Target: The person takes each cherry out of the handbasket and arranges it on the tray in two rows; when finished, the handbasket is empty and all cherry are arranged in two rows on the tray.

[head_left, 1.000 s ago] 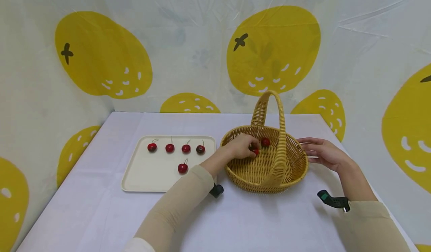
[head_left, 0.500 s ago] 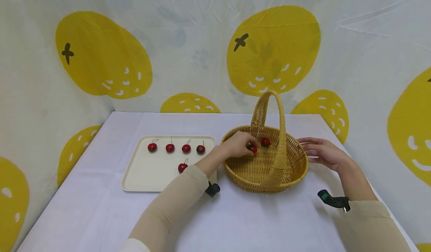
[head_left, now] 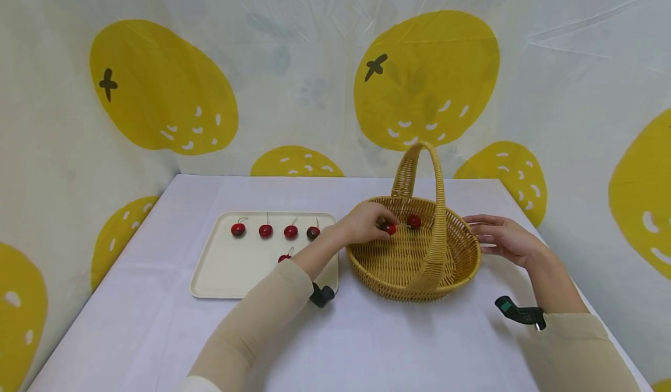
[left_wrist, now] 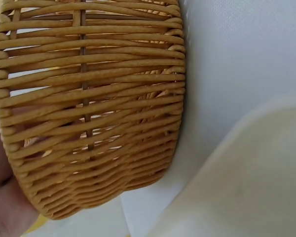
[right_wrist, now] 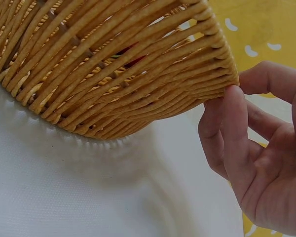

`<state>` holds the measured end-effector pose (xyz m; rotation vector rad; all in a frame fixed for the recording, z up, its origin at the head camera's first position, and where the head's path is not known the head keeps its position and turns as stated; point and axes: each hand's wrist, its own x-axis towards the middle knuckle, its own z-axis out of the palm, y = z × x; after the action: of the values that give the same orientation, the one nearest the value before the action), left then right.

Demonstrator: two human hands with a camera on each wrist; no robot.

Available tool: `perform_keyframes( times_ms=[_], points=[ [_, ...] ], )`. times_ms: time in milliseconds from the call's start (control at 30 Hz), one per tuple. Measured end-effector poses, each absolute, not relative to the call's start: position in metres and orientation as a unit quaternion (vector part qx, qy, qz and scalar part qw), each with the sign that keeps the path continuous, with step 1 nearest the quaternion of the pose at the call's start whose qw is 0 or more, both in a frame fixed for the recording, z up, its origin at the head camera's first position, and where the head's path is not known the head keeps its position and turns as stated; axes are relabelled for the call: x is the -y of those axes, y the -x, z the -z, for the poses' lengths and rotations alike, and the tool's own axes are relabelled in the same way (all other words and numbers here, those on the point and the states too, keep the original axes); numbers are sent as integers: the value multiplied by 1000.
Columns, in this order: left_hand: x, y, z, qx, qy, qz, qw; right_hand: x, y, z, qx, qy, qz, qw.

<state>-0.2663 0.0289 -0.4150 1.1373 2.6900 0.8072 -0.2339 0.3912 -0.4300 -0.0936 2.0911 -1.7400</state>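
In the head view my left hand (head_left: 365, 222) is inside the wicker basket (head_left: 367, 275), its fingers and thumb around a red cherry (head_left: 390, 229). A second cherry (head_left: 414, 222) lies in the basket just right of it. In the left wrist view the basket's woven side (left_wrist: 93, 98) hides most of that hand and the held cherry. My right hand (head_left: 505, 237) is at the basket's right side with its fingers loosely extended. Seen from the right wrist, its thumb and index fingertips (right_wrist: 232, 94) touch the rim.
Left of the basket a cream tray (head_left: 225, 275) holds several stemmed cherries; one cherry (head_left: 285, 258) is partly covered by my left forearm. The basket's tall arched handle (head_left: 436, 229) rises over its middle. A fruit-print cloth (head_left: 314, 89) hangs behind the white table (head_left: 398, 345).
My left hand has shifted a little left and up inside the basket, and the cherry at its fingers has moved with it. The right hand stays in place.
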Motion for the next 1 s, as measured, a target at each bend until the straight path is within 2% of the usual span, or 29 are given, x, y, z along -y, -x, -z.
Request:
perform_keyframes(
  times_ms=[367, 1000],
  points=[
    [-16, 260, 415, -867, -381, -320, 41, -391, 234, 434, -760, 29, 618, 201],
    [21, 246, 412, -860, -315, -402, -18, -391, 233, 436, -768, 34, 609, 194]
  ],
)
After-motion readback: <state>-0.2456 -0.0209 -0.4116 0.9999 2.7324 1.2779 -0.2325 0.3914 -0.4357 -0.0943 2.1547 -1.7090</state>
